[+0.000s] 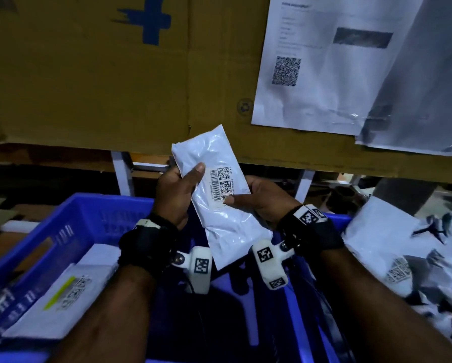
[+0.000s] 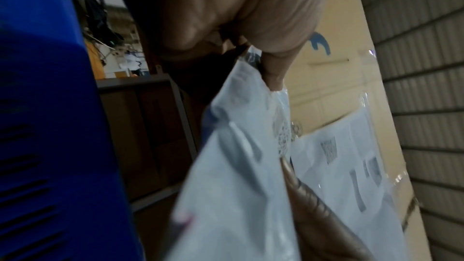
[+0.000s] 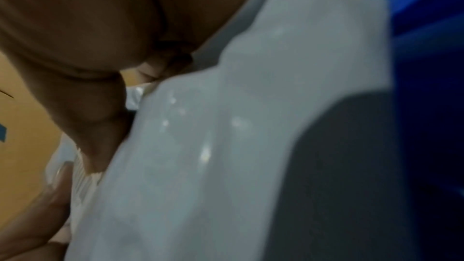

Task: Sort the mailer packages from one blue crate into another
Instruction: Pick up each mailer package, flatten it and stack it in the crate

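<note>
A white plastic mailer package point(image 1: 219, 189) with a barcode label is held upright in the air above the crates, label side toward me. My left hand point(image 1: 176, 191) grips its left edge, thumb on the front. My right hand point(image 1: 256, 199) holds the right edge, thumb pressed beside the label. Seen from the left wrist, the mailer point(image 2: 233, 176) fills the lower middle under my left hand point(image 2: 238, 33). The right wrist view is blurred, with the mailer point(image 3: 226, 136) close against my right hand point(image 3: 83, 51). A blue crate point(image 1: 70, 226) at lower left holds flat mailers.
A pile of white mailers point(image 1: 408, 258) lies at the right, over another blue crate rim point(image 1: 340, 218). A large cardboard box point(image 1: 115, 74) with a taped paper sheet point(image 1: 321, 61) hangs close behind the hands. A metal rack frame point(image 1: 122, 171) stands under it.
</note>
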A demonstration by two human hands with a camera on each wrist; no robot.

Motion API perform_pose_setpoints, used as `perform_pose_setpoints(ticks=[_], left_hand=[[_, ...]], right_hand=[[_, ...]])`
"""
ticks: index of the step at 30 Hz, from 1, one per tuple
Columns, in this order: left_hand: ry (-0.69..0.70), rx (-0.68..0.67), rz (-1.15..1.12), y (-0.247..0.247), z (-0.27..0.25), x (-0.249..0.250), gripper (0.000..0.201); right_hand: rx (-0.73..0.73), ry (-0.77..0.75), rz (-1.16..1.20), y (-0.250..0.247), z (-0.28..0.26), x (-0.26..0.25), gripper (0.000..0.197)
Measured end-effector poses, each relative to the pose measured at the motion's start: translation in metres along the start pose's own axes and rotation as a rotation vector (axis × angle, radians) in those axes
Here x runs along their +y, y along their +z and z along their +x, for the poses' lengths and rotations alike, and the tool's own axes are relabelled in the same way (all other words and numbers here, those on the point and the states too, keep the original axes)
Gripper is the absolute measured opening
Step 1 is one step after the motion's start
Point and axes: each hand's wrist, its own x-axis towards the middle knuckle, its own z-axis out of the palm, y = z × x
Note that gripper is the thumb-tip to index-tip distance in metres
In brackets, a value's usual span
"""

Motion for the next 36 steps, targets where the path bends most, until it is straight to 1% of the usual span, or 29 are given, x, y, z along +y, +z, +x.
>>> perform_pose_setpoints(ticks=[2, 5, 8, 12, 15, 17, 20, 23, 25, 28, 32, 34, 36], left_hand=[[0.007, 0.015, 0.003, -0.003, 0.0, 0.004, 0.038], [-0.001, 0.029, 0.017, -0.006, 0.001, 0.004, 0.03], [-0.011, 0.025, 0.038, -0.008, 0.002, 0.004, 0.031], [0.0, 0.044, 0.009, -0.009, 0.004, 0.008, 0.03], [-0.002, 0.028, -0.008, -0.008, 0.004, 0.009, 0.029], [-0.01, 0.002, -0.023, -0.008, 0.004, 0.009, 0.031], [-0.031, -0.088, -0.058, -0.008, 0.002, 0.007, 0.037], [-0.051, -0.197, -0.098, -0.006, -0.001, 0.004, 0.046], [-0.063, -0.253, -0.08, -0.005, -0.002, 0.003, 0.052], [-0.071, -0.257, -0.025, -0.007, -0.001, 0.001, 0.058], [-0.061, -0.28, 0.035, -0.008, -0.003, 0.004, 0.057], [-0.067, -0.317, 0.079, -0.009, -0.006, 0.006, 0.057], [-0.077, -0.352, 0.135, -0.008, -0.008, 0.008, 0.057]], right_hand=[[0.001, -0.02, 0.028, 0.003, 0.006, 0.002, 0.03], [0.007, -0.043, 0.072, 0.006, 0.012, 0.012, 0.031], [-0.006, -0.046, 0.108, 0.005, 0.013, 0.017, 0.033], [-0.046, -0.016, 0.098, -0.005, 0.01, 0.018, 0.041], [-0.043, -0.025, 0.114, -0.008, 0.008, 0.02, 0.042], [-0.044, -0.036, 0.133, -0.008, 0.007, 0.022, 0.041], [-0.022, -0.049, 0.147, -0.007, 0.008, 0.026, 0.036], [0.01, -0.065, 0.143, -0.005, 0.009, 0.029, 0.043], [0.023, -0.071, 0.147, -0.005, 0.008, 0.028, 0.049], [0.023, -0.066, 0.152, -0.006, 0.007, 0.029, 0.049], [-0.015, -0.055, 0.118, -0.003, 0.006, 0.027, 0.037], [0.006, -0.092, 0.105, -0.001, 0.004, 0.022, 0.031], [0.07, -0.141, 0.093, 0.001, 0.004, 0.018, 0.036]])
